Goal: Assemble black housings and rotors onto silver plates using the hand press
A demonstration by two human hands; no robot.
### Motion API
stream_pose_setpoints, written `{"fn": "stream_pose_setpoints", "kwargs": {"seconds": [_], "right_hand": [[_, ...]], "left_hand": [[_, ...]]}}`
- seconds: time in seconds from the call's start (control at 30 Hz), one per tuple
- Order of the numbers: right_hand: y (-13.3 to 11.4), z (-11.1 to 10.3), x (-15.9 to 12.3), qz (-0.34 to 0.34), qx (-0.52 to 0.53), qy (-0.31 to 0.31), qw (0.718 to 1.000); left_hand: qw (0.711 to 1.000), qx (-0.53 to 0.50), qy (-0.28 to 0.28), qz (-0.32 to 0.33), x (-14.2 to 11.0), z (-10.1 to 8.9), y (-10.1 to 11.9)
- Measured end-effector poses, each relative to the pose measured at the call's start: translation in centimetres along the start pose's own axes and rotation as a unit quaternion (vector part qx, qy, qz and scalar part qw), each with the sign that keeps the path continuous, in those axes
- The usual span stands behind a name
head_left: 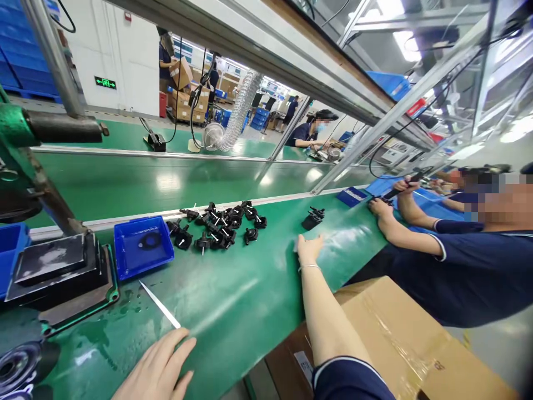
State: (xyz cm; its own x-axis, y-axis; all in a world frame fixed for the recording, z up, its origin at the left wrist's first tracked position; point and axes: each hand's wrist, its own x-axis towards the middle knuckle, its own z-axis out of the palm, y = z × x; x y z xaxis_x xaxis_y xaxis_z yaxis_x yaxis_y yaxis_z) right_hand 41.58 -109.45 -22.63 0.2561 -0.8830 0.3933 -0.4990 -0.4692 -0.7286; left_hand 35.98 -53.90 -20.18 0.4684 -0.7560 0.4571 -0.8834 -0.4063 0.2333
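My left hand (160, 364) is low in the view over the green bench, its fingers apart and nothing in them. Just beyond its fingertips lies a thin white strip with a pointed end (160, 304). My right hand (310, 250) reaches out to the bench's right part, thumb and fingers apart. A black moulded part with prongs on top (313, 218) stands a little beyond its fingertips, apart from them. To the left, several small black parts with white pins (219, 225) lie in a loose heap.
A blue bin (144, 272) holds a dark ring. At left is a green press (16, 125) with a black block base (54, 266). A small blue box (351, 196), a co-worker's hands (381, 208) holding a black tool, and a cardboard box (400, 328) are to the right.
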Motion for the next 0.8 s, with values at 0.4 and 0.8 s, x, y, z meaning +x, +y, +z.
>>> {"fn": "stream_pose_setpoints", "kwargs": {"seconds": [0.4, 0.8], "right_hand": [[-7.5, 1.2, -10.2, -0.262, 0.051, -0.199, 0.943], [-10.6, -0.5, -10.8, -0.182, -0.014, -0.331, 0.926]], "left_hand": [[0.999, -0.025, 0.017, 0.015, 0.3, -0.3, 0.6], [0.96, 0.138, 0.079, -0.232, -7.1, -11.7, 0.4]]}}
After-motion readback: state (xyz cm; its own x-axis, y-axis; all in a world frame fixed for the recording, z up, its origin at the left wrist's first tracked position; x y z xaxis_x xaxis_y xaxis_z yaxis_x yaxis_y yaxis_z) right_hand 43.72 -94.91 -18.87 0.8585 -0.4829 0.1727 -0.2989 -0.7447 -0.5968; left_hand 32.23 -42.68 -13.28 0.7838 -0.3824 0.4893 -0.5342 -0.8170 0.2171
